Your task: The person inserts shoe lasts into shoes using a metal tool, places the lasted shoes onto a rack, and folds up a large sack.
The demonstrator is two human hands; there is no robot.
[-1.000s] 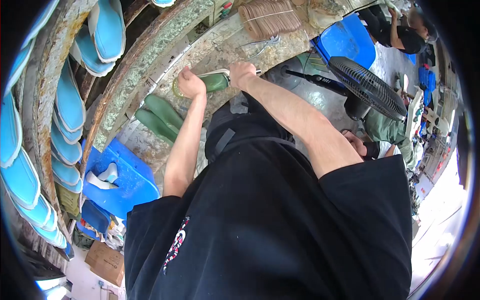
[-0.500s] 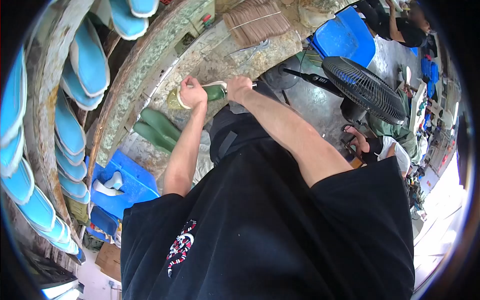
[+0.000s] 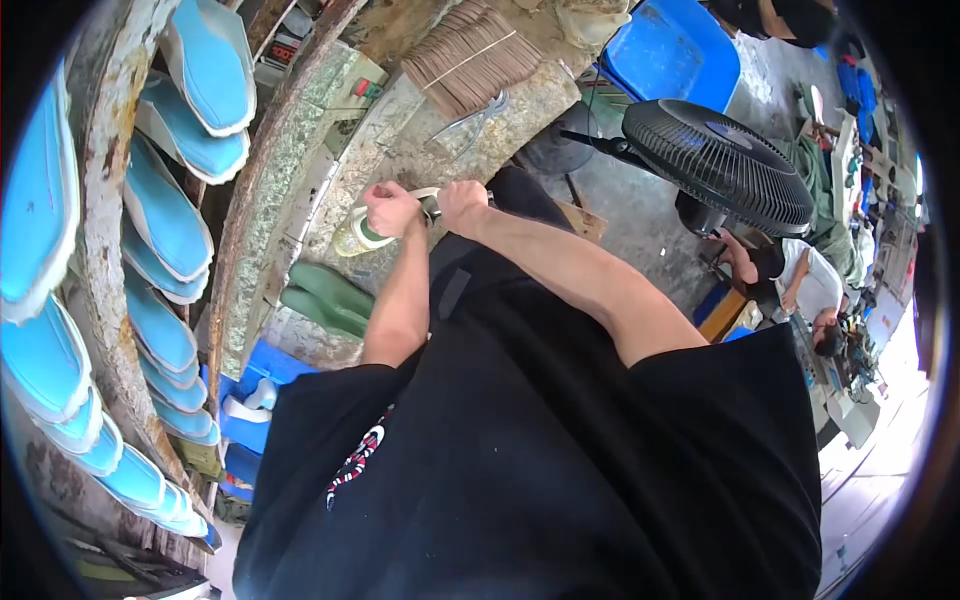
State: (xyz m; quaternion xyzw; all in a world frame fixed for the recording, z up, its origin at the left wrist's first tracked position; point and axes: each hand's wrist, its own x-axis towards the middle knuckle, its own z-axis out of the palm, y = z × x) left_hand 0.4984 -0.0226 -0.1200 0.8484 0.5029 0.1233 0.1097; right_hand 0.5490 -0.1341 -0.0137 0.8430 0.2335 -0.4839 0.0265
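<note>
My left hand [image 3: 393, 211] is closed, its fingers pinched at the cream edge of a green-and-cream shoe or boot piece [image 3: 352, 238] on the worn bench. Close beside it, my right hand [image 3: 463, 206] makes a fist around a slim metal tool; a bit of metal shows at the fist's side, but its kind is hidden. Part of the shoe piece lies between the hands, mostly covered by them. Nearer my body on the bench rest green rubber boot pieces [image 3: 328, 300]. Beyond my hands lies a pair of metal pliers [image 3: 478, 122].
A tied bundle of brown strips [image 3: 472, 58] lies at the bench's far side. Blue-topped soles [image 3: 165, 215] hang on a wooden rack at left. A black fan [image 3: 715, 165] and a blue bin [image 3: 675, 50] stand at right. Another person [image 3: 812, 280] sits beyond the fan.
The view has shifted and turned a little. My two hands have come slightly closer together over the shoe piece, and less of its green part shows between them.
</note>
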